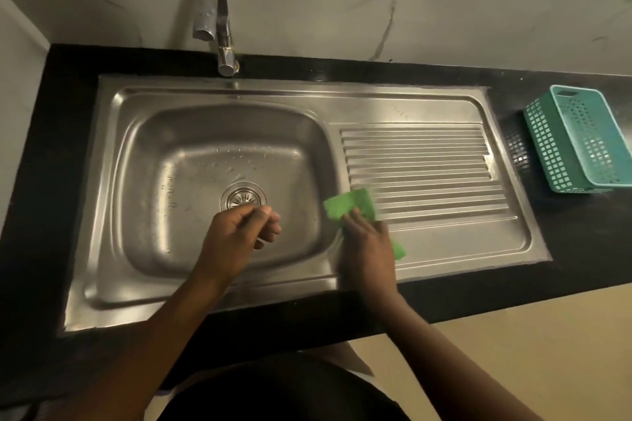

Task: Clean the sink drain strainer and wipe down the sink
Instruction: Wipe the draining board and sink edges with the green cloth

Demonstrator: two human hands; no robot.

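Note:
A steel sink [143,154] with a ribbed drainboard [424,161] on its right is set into a black counter. The round drain strainer [241,196] sits in the basin floor among water drops. My left hand [239,236] hovers just in front of the strainer, fingers loosely curled, and I see nothing in it. My right hand [367,246] presses a green cloth [349,203] onto the near left corner of the drainboard, beside the basin's right rim. Part of the cloth is hidden under that hand.
A chrome tap [219,20] rises behind the basin, spout over the back rim. A teal plastic basket [578,140] stands on the black counter [581,236] at the far right. A marbled wall runs behind.

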